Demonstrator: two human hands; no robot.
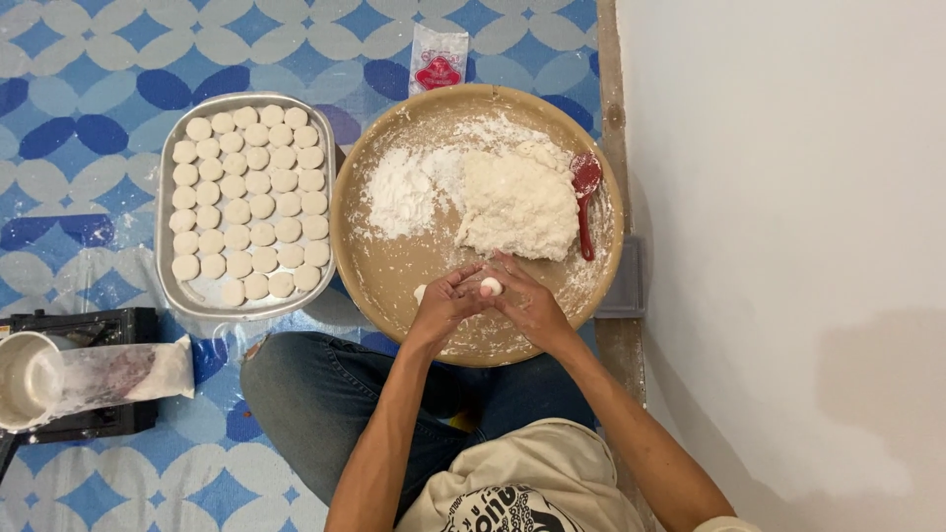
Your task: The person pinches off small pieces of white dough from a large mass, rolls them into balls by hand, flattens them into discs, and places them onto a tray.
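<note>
A floor mat (pixel 89 59) patterned in blue, pale grey and white covers the floor from 7 o'clock round to 12, and a plain white wall (pixel 788 197) fills the side from 1 to 5 o'clock. The person sits at 6 o'clock, jeans-clad knee (pixel 296 394) bent on the mat. A wide round tan tray (pixel 384 286) lies at the centre, dusted with white flour (pixel 399 187), with a big lump of white dough (pixel 517 202) toward 1 o'clock and a red spoon (pixel 586 197) just beside the lump at 3. At 9 o'clock a metal baking tray (pixel 197 296) holds rows of small pale dough discs (pixel 246 187). A small white packet with a red mark (pixel 438 59) lies at 12 o'clock, touching the round tray's rim. At 8 o'clock a metal pot (pixel 25 379), cut off by the edge, and a floury plastic bag (pixel 123 374) rest on a dark object that is hard to make out. Over the round tray's near side, the left hand (pixel 443 305) and right hand (pixel 527 300) are pressed together, pinching a small dough ball (pixel 490 287) between the fingertips.
</note>
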